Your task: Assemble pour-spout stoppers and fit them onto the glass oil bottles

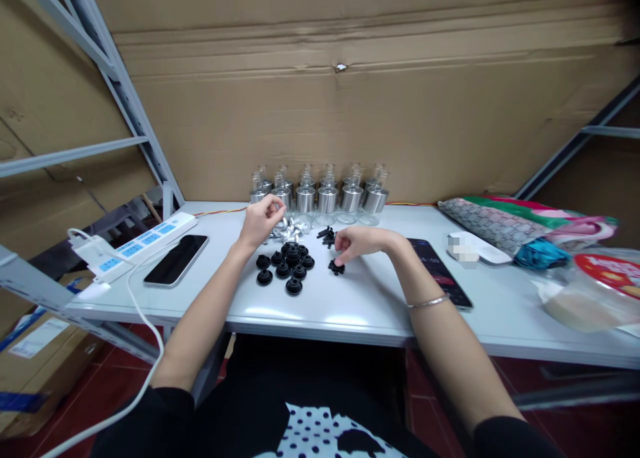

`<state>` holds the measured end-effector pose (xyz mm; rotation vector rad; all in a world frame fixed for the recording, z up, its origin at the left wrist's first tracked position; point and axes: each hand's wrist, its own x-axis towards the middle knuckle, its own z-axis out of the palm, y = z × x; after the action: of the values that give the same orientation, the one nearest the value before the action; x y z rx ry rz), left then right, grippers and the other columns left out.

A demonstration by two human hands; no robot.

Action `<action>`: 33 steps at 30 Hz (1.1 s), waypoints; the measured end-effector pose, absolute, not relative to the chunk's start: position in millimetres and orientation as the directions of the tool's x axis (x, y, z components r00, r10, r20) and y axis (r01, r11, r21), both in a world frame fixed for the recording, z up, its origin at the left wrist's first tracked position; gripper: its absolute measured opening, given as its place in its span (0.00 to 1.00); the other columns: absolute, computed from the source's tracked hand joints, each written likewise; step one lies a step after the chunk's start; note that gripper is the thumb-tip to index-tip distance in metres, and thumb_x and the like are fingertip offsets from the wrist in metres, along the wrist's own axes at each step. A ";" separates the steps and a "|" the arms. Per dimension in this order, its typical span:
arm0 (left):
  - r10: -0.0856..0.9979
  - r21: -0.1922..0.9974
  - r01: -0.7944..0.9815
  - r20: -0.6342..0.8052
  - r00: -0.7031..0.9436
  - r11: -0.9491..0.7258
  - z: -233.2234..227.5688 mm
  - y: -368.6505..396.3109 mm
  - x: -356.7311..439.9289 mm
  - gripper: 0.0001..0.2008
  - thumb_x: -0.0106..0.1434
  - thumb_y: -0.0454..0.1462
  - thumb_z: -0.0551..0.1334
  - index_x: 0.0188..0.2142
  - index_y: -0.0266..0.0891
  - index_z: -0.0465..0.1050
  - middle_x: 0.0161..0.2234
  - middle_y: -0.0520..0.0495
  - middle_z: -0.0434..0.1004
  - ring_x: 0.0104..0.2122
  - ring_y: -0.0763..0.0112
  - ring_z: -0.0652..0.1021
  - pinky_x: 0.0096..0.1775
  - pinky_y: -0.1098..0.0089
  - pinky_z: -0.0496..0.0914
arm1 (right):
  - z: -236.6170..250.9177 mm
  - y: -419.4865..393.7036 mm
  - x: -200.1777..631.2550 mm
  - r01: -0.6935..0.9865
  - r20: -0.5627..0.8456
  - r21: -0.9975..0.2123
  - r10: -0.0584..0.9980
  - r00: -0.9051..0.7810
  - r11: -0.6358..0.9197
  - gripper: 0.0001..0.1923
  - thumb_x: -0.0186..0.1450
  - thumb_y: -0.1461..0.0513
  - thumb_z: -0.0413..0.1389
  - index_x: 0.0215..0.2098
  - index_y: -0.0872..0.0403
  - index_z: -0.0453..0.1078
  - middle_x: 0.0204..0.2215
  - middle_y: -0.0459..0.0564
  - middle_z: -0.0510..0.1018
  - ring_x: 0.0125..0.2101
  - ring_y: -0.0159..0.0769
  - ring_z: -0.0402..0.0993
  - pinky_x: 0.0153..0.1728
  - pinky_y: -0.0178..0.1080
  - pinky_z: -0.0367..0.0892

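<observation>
Black rubber caps [287,267] sit clustered on the white tabletop [360,305]. Left hand [260,221] pinches a small silver piece [278,209] above them; right hand [356,243] pinches tiny black parts [336,267].

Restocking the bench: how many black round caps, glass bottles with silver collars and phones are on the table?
Black round caps: 10, as far as the cluster shows
Glass bottles with silver collars: 12, in two rows
Phones: 2
Total: 24
</observation>
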<state>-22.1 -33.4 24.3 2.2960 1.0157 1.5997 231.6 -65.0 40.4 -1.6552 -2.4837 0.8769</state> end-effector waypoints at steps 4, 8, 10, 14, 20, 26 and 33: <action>0.667 0.619 0.278 0.736 0.121 -0.734 22.1 -36.9 -10.6 0.06 0.59 0.38 0.61 0.31 0.37 0.67 0.18 0.58 0.59 0.18 0.81 0.62 0.23 0.77 0.57 | 40.9 -66.2 215.9 0.607 0.093 -0.692 0.882 -0.462 0.391 0.16 0.54 0.51 0.58 0.31 0.56 0.68 0.28 0.49 0.75 0.28 0.33 0.69 0.29 0.36 0.64; 0.721 0.705 0.149 0.684 0.114 -0.693 19.5 -41.5 0.7 0.08 0.58 0.41 0.62 0.31 0.37 0.67 0.18 0.58 0.60 0.18 0.81 0.62 0.21 0.78 0.56 | 33.2 -66.2 194.8 0.454 0.286 -0.745 0.849 -0.444 0.488 0.18 0.56 0.52 0.57 0.39 0.56 0.69 0.30 0.49 0.75 0.28 0.32 0.69 0.30 0.36 0.65; 0.734 0.722 0.135 0.665 0.136 -0.679 18.0 -43.2 4.2 0.09 0.58 0.42 0.62 0.30 0.37 0.67 0.18 0.58 0.60 0.18 0.81 0.62 0.21 0.78 0.56 | 28.4 -66.5 187.8 0.386 0.306 -0.771 0.826 -0.474 0.507 0.17 0.58 0.53 0.56 0.40 0.56 0.69 0.29 0.48 0.75 0.28 0.32 0.70 0.30 0.37 0.65; 0.729 0.703 0.191 0.656 0.195 -0.685 15.0 -44.8 6.4 0.11 0.60 0.43 0.60 0.32 0.37 0.67 0.18 0.57 0.59 0.18 0.80 0.62 0.21 0.77 0.57 | 24.5 -69.1 183.3 0.335 0.322 -0.795 0.820 -0.472 0.505 0.13 0.60 0.54 0.54 0.36 0.55 0.66 0.25 0.46 0.73 0.25 0.31 0.70 0.30 0.37 0.65; 0.502 0.371 0.352 0.740 0.448 -0.860 12.5 -49.2 6.3 0.17 0.59 0.44 0.63 0.43 0.37 0.67 0.35 0.47 0.71 0.34 0.71 0.73 0.37 0.71 0.69 | 28.3 -72.5 183.7 0.388 0.360 -0.773 0.850 -0.384 0.502 0.14 0.67 0.54 0.43 0.29 0.53 0.59 0.21 0.43 0.70 0.25 0.30 0.67 0.31 0.35 0.62; 0.369 0.209 0.365 0.813 0.450 -0.907 11.7 -50.6 7.1 0.17 0.59 0.43 0.63 0.45 0.37 0.66 0.40 0.44 0.70 0.38 0.69 0.74 0.40 0.69 0.70 | 26.9 -71.9 180.1 0.445 0.374 -0.740 0.858 -0.351 0.504 0.22 0.68 0.51 0.39 0.23 0.53 0.58 0.17 0.42 0.66 0.20 0.28 0.64 0.28 0.34 0.60; 0.418 0.278 0.359 0.813 0.406 -0.891 9.1 -48.7 7.1 0.15 0.58 0.41 0.64 0.42 0.36 0.69 0.37 0.44 0.74 0.36 0.70 0.76 0.39 0.70 0.72 | 20.7 -70.5 176.5 0.397 0.391 -0.787 0.879 -0.271 0.473 0.22 0.65 0.47 0.44 0.23 0.54 0.59 0.17 0.42 0.67 0.19 0.27 0.63 0.26 0.33 0.59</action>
<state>7.1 -48.7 9.1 2.5842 0.7145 1.5206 176.5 -70.5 20.7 -1.0704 -1.8631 0.7090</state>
